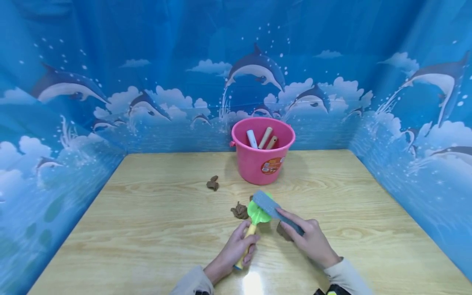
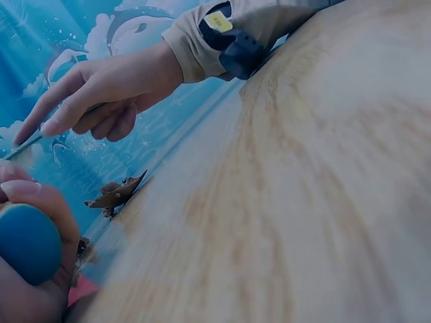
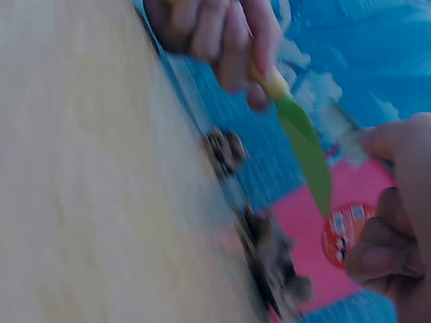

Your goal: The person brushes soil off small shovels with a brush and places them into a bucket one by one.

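My left hand [image 1: 236,246] grips the yellow handle of a small toy shovel [image 1: 254,215], its green blade pointing away over the table. My right hand [image 1: 311,237] pinches a flat grey-blue strip [image 1: 266,203], like a folded cloth, between thumb and fingers. In the head view the strip overlaps the green blade and hides part of it. The right wrist view shows the blade [image 3: 306,151] nearly edge-on, raised off the table. Beside the blade on the left lies a crumpled brown clump [image 1: 240,211]; another brown piece [image 1: 283,231] shows partly under my right hand.
A pink bucket [image 1: 254,168] stands at the back of the wooden table [image 1: 147,229], with several tool handles [image 1: 265,137] sticking up inside. One more brown clump [image 1: 212,183] lies left of it. A blue dolphin-print curtain [image 1: 177,73] encloses the back and sides.
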The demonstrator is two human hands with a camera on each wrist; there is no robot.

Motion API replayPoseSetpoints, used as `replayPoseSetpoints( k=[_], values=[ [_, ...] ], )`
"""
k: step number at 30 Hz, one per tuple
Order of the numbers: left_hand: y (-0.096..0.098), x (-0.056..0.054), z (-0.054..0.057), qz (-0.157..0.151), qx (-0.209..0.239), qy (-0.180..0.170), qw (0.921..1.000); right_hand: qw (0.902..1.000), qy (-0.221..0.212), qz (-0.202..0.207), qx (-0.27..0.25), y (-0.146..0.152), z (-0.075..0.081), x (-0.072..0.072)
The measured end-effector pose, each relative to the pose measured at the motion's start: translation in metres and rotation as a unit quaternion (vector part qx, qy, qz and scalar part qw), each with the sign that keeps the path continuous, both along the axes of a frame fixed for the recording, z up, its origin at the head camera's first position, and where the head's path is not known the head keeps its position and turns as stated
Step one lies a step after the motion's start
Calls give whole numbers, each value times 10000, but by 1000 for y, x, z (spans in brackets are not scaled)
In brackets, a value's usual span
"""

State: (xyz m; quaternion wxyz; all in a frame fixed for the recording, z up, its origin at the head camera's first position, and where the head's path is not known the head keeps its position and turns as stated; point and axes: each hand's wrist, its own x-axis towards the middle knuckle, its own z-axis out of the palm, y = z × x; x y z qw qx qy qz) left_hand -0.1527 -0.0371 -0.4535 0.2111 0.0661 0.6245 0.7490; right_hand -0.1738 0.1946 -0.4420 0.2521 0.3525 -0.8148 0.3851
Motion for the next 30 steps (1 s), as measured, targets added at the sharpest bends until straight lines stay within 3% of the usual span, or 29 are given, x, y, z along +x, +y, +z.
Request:
replayPoseSetpoints(
  k=[4, 11, 13, 15, 19, 21, 24, 28, 30],
  values=[
    [0, 1, 0, -160, 32, 237, 9996, 9989, -292, 136, 337, -6, -2, 3],
    [-1, 3, 1, -278, 12, 710, 9971, 9956, -278, -889, 67, 21, 0, -12],
    [0, 3, 1, -290, -41, 722, 9970, 9950, -259, -956, -110, 25, 3, -13],
    [0, 2, 2, -279, -122, 704, 9971, 9967, -286, -725, -248, 25, 5, -12],
    [2, 2, 2, -248, -329, 715, 9966, 9981, -580, 157, -147, 14, 8, -3],
    [3, 2, 2, -242, -362, 749, 9962, 9968, -741, 293, -24, 9, 8, 0],
    [2, 3, 0, -314, -331, 937, 9946, 9953, -960, -159, 21, 11, 6, -1],
    [0, 4, -2, -424, -307, 1176, 9917, 9912, -900, -966, -19, 24, 3, -10],
    [0, 4, -3, -453, -356, 1213, 9909, 9901, -863, -1084, -199, 27, 4, -11]
  ],
)
